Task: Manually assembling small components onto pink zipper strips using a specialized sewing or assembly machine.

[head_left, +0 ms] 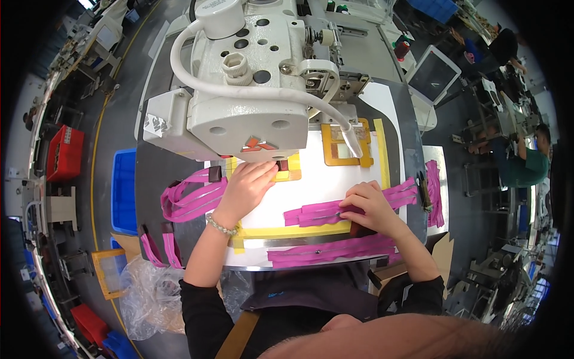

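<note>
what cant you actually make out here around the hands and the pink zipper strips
Head view only:
- The needle area: hidden under the white sewing machine head.
- What the left hand presses: its fingers cover the small dark piece.
- The right hand: its grip on the pink zipper strips is hidden by its own fingers.
- The zipper teeth: too small.

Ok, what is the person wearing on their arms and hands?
Both forearms are bare, with dark sleeves pushed up near the elbows. The left hand has a beaded, pearl-like bracelet at the wrist. The right hand is bare: no gloves or rings visible.
</note>
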Motion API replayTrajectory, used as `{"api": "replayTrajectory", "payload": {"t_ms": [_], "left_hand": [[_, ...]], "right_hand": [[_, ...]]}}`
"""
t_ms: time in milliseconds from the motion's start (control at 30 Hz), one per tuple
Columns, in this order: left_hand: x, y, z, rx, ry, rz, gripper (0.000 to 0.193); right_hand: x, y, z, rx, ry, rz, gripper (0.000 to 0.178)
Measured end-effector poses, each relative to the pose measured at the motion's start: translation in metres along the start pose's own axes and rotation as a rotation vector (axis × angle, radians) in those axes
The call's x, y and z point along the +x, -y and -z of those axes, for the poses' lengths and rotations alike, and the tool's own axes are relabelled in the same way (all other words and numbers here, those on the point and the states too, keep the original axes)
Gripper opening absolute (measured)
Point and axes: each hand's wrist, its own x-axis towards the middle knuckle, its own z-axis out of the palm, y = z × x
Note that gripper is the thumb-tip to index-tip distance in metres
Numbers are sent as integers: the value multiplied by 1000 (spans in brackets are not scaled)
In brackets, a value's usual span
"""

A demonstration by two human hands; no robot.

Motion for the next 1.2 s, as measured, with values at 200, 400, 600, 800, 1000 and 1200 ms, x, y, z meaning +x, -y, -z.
{"api": "replayTrajectory", "payload": {"t_ms": [200, 400, 600, 800, 1000, 1200], "left_hand": [[-2, 1, 1, -14, -2, 9, 32], [-2, 1, 0, -13, 15, 19, 32], [-1, 2, 0, -6, 3, 19, 31], [-3, 2, -1, -11, 2, 8, 31], [-5, 2, -2, -7, -3, 12, 31], [-4, 3, -3, -30, 10, 24, 32]], "right_hand": [[7, 1, 5, 56, 59, -7, 15], [8, 2, 10, -14, 103, 29, 20], [-3, 7, 1, -222, 70, 258, 29], [-7, 8, -5, -401, 71, 381, 27], [-4, 12, -6, -409, 16, 362, 24], [28, 8, 17, 98, -107, -86, 23]]}}
